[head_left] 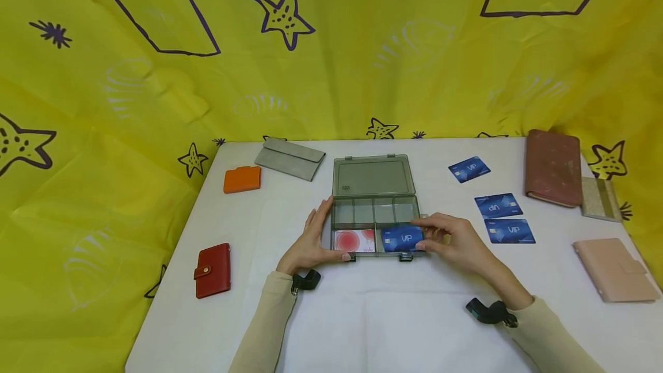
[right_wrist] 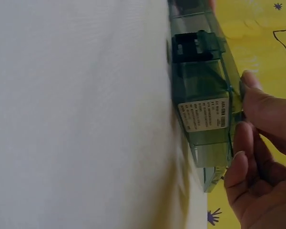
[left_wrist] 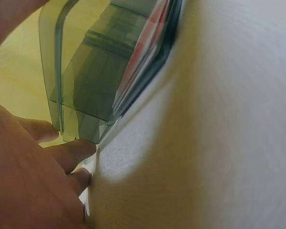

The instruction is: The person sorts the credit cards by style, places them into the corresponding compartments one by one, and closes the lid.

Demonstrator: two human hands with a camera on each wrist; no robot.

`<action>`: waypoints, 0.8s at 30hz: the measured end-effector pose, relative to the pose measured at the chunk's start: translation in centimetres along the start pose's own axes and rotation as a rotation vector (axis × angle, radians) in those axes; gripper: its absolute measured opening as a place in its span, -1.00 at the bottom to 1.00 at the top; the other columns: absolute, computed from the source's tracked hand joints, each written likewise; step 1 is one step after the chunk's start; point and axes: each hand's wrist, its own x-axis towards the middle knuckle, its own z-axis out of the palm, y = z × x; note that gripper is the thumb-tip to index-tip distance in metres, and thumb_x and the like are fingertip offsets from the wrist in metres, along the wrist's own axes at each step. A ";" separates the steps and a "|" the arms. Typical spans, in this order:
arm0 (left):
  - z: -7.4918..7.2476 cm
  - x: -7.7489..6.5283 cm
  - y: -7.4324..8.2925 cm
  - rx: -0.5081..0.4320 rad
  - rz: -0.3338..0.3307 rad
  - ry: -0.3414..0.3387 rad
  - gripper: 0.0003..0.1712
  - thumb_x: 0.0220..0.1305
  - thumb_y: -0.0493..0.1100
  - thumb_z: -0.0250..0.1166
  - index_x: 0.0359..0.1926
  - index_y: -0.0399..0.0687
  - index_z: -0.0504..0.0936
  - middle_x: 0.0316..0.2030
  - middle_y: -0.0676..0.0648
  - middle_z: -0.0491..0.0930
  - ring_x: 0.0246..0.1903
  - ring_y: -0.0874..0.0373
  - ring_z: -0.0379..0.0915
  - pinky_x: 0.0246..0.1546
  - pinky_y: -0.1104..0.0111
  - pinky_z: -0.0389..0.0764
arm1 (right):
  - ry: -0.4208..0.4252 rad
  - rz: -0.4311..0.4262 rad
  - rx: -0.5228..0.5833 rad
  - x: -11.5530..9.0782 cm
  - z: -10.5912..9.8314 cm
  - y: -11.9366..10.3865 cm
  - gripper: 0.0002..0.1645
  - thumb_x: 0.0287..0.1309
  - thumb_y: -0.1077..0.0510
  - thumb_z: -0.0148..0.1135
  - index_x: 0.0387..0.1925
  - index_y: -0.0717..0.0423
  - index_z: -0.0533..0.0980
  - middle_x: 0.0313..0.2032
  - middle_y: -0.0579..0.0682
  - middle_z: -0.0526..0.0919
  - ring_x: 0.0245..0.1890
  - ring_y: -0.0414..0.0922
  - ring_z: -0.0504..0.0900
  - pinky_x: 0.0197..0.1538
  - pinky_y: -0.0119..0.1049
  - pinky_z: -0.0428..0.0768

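Observation:
My left hand [head_left: 307, 242] touches the left side of the open translucent grey-green plastic box [head_left: 353, 212], its thumb by the front edge. In the left wrist view its fingertips [left_wrist: 83, 147] meet the box wall. My right hand [head_left: 456, 242] pinches a blue VIP card [head_left: 402, 239] between thumb and fingers over the box's front right compartment. Whether that card touches the bottom cannot be told. White cards with red circles [head_left: 354, 241] lie in the front left compartment. In the right wrist view my right hand [right_wrist: 262, 167] is beside the box's right end; the card is hidden.
Three more blue VIP cards, one the far card [head_left: 469, 169], lie right of the box. A brown-red notebook [head_left: 553, 168], a glittery gold item [head_left: 601, 199] and a pink wallet [head_left: 616, 270] are farther right. An orange holder [head_left: 242, 179], grey pouch [head_left: 291, 158] and red wallet [head_left: 213, 271] lie left.

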 end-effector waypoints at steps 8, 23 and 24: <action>0.0 0.1 0.1 -0.005 0.003 0.006 0.56 -0.03 0.02 0.72 0.75 0.27 -0.22 0.74 -0.08 -0.26 0.70 -0.23 -0.50 0.62 -0.33 -0.16 | 0.012 -0.012 -0.122 0.8 -2.1 0.9 -0.43 0.00 0.35 0.64 0.12 0.18 0.71 -0.06 0.08 0.65 -0.27 -0.25 0.60 -0.34 -0.42 0.60; -0.1 0.0 -0.1 -0.010 0.010 -0.005 0.55 -0.02 0.04 0.72 0.75 0.22 -0.20 0.74 -0.09 -0.26 0.70 -0.24 -0.51 0.63 -0.33 -0.21 | -0.167 0.387 -0.203 5.8 -14.2 8.7 -0.25 0.37 0.22 0.40 0.53 0.10 0.39 0.49 0.39 0.34 0.42 0.45 0.33 0.33 0.52 0.40; 0.0 0.0 -0.1 -0.009 0.009 -0.005 0.55 -0.02 0.05 0.72 0.75 0.22 -0.20 0.74 -0.09 -0.25 0.70 -0.23 -0.51 0.64 -0.31 -0.20 | -0.195 0.410 -0.199 6.1 -14.4 9.2 -0.22 0.39 0.22 0.38 0.56 0.09 0.35 0.52 0.40 0.30 0.45 0.47 0.28 0.35 0.56 0.33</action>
